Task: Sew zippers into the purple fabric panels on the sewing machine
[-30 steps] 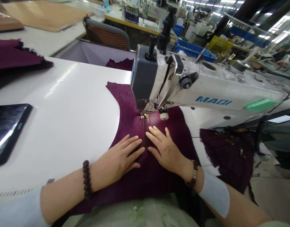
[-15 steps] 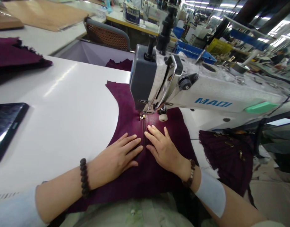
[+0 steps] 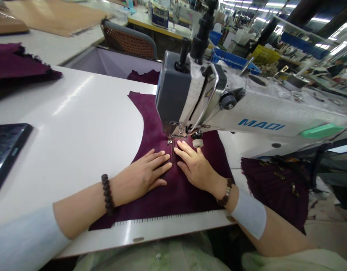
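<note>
A dark purple fabric panel [image 3: 162,205] lies flat on the white table under the head of a sewing machine [image 3: 246,113]. Down its middle runs a zipper [image 3: 173,154], leading up to the presser foot [image 3: 170,141]. My left hand [image 3: 146,171] rests flat on the panel left of the zipper, fingers stretched toward it. On the other side lies my right hand [image 3: 194,165], fingers spread, the tips just beside the zipper and below a small white roller [image 3: 197,143]. Neither hand grips the fabric; both press on it. The needle point is too small to make out.
Purple pieces with metal zipper pulls [image 3: 277,188] lie in a stack at the right. A dark tablet-like device [image 3: 9,154] is at the left edge, with more purple fabric [image 3: 23,64] beyond. A ruler scale [image 3: 173,217] marks the table's front edge.
The panel and both hands have moved forward, away from me, toward the machine. The table's front edge and ruler scale now show below the fabric.
</note>
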Action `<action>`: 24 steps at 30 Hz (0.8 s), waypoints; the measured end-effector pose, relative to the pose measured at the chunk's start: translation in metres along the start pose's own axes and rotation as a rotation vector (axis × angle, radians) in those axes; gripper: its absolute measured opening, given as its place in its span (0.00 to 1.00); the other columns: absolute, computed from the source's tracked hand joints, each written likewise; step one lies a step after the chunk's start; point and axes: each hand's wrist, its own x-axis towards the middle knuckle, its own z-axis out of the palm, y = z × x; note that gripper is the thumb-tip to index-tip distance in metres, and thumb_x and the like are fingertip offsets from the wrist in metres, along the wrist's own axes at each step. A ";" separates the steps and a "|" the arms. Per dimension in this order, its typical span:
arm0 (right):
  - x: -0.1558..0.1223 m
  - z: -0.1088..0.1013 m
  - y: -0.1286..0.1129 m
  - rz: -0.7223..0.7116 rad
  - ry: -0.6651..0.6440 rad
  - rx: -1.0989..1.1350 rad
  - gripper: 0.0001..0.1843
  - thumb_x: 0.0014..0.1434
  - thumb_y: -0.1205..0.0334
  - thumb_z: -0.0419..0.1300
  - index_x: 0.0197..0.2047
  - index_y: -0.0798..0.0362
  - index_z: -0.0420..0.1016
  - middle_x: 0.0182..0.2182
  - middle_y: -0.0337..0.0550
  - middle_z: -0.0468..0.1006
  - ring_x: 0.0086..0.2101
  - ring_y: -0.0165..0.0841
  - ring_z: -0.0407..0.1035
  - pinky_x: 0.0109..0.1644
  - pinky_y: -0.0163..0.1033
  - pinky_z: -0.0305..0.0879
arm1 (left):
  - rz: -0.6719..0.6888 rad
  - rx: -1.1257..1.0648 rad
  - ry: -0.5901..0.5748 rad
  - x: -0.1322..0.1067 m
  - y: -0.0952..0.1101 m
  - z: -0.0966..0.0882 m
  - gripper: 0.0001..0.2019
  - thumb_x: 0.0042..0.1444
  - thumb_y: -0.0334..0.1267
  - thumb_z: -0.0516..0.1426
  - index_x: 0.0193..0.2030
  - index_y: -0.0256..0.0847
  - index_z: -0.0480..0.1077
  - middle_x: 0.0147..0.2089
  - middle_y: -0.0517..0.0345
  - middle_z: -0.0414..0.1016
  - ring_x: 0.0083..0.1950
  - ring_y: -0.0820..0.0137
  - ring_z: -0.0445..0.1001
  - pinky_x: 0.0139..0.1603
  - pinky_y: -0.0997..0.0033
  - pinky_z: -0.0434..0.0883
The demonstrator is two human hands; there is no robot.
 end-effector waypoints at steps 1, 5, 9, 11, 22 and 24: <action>0.003 -0.001 0.002 -0.003 0.001 0.007 0.21 0.63 0.64 0.47 0.59 0.57 0.61 0.61 0.54 0.59 0.60 0.39 0.53 0.62 0.60 0.46 | -0.002 0.000 -0.004 0.002 -0.003 0.000 0.19 0.63 0.42 0.51 0.57 0.36 0.64 0.59 0.44 0.65 0.61 0.57 0.61 0.62 0.50 0.60; 0.012 -0.001 0.009 -0.019 0.008 0.027 0.21 0.63 0.65 0.47 0.59 0.58 0.61 0.59 0.55 0.61 0.59 0.38 0.56 0.63 0.58 0.48 | -0.011 -0.004 -0.025 0.009 -0.014 0.000 0.18 0.64 0.42 0.49 0.57 0.37 0.64 0.58 0.45 0.65 0.61 0.58 0.62 0.63 0.51 0.59; 0.021 0.000 0.014 -0.009 0.032 0.022 0.21 0.64 0.64 0.47 0.59 0.56 0.61 0.56 0.53 0.65 0.55 0.37 0.61 0.63 0.55 0.49 | -0.009 0.027 -0.036 0.016 -0.020 0.000 0.17 0.64 0.40 0.49 0.56 0.37 0.65 0.56 0.46 0.67 0.58 0.59 0.64 0.61 0.51 0.60; 0.025 0.001 0.017 -0.008 0.037 0.026 0.20 0.64 0.64 0.47 0.59 0.55 0.62 0.55 0.51 0.67 0.55 0.36 0.62 0.63 0.52 0.51 | -0.027 0.058 -0.038 0.019 -0.019 -0.001 0.17 0.63 0.40 0.49 0.56 0.34 0.65 0.54 0.44 0.68 0.56 0.58 0.65 0.59 0.52 0.62; 0.034 0.002 0.024 -0.076 0.046 0.030 0.19 0.64 0.65 0.46 0.56 0.58 0.66 0.51 0.50 0.72 0.52 0.37 0.64 0.61 0.51 0.54 | -0.021 0.070 0.008 0.022 -0.017 -0.001 0.20 0.61 0.43 0.51 0.55 0.31 0.65 0.52 0.40 0.67 0.57 0.53 0.63 0.58 0.48 0.62; 0.035 0.002 0.024 -0.076 0.047 0.020 0.19 0.64 0.65 0.46 0.56 0.59 0.66 0.50 0.51 0.72 0.52 0.37 0.65 0.60 0.50 0.55 | -0.020 0.065 0.009 0.023 -0.018 -0.001 0.20 0.61 0.43 0.51 0.55 0.31 0.65 0.52 0.40 0.66 0.57 0.53 0.62 0.58 0.48 0.62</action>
